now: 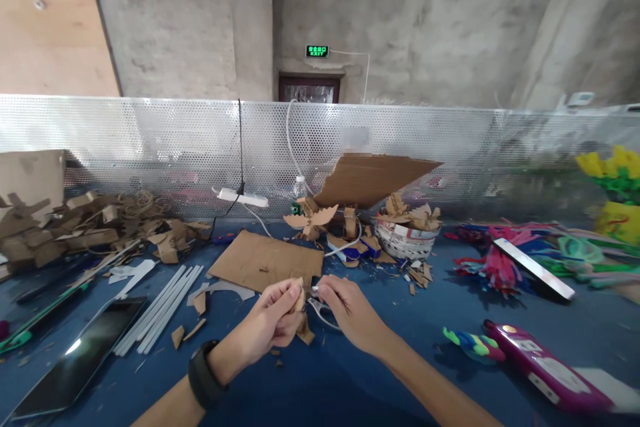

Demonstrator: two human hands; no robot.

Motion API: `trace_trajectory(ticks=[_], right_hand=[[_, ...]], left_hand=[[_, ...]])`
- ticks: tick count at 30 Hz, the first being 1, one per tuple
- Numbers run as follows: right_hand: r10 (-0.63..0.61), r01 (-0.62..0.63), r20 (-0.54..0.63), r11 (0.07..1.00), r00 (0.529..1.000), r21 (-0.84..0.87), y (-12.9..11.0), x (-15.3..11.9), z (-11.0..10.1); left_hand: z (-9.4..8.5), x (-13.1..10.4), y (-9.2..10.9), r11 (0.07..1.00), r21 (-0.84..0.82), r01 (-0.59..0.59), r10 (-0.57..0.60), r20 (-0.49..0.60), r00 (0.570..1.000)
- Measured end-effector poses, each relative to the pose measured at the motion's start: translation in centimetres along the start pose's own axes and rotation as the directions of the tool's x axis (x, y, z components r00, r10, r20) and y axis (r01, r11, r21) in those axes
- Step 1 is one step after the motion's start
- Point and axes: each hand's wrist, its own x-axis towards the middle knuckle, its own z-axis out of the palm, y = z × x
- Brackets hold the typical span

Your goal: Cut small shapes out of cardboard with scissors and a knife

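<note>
My left hand (280, 310), with a dark band at the wrist, is closed on a small piece of cardboard (300, 290), pinched between thumb and fingers. Close beside it, my right hand (353, 313) has its fingers curled in a pinch around a small object with a pale, shiny end, too small to name. That end meets or nearly meets the cardboard piece. A pale grey loop (320, 312) shows below and between the hands, partly hidden by the right one. Beyond them lies a flat cardboard sheet (265, 259), and a cardboard bird-like figure with spread wings (311, 220) stands behind.
Cardboard scraps (100, 227) pile up at left, near white sticks (157, 310) and a dark tablet (80, 353). A basket of scraps (407, 240) stands back right. Rightward are pink strands (495, 267), a phone (534, 269) and a purple device (550, 367).
</note>
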Motion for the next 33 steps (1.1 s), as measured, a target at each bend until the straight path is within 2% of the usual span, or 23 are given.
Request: trace_trajectory(ticks=[12, 16, 21, 26, 33], right_hand=[[0.006, -0.007, -0.019, 1.000, 1.000, -0.022, 0.8, 0.1, 0.4], [-0.018, 0.017, -0.036, 0.999, 0.999, -0.039, -0.2, -0.1, 0.5], [-0.019, 0.022, 0.022, 0.993, 1.000, -0.118, -1.3, -0.4, -0.1], [-0.050, 0.056, 0.034, 0.974, 0.998, -0.222, -1.0, -0.5, -0.7], [-0.058, 0.065, 0.035, 0.968, 0.998, -0.243, -0.9, -0.4, -0.5]], left_hand=[[0.4, 0.3, -0.4, 0.998, -0.066, -0.007, 0.006, -0.016, 1.000], [0.4, 0.4, -0.8, 0.992, -0.122, -0.023, 0.023, -0.001, 1.000], [0.2, 0.4, -0.8, 0.991, -0.127, -0.034, 0.035, 0.005, 0.999], [0.4, 0.0, -0.5, 0.994, -0.106, 0.006, -0.007, -0.004, 1.000], [0.1, 0.2, -0.9, 0.990, -0.138, 0.001, 0.001, 0.015, 1.000]])
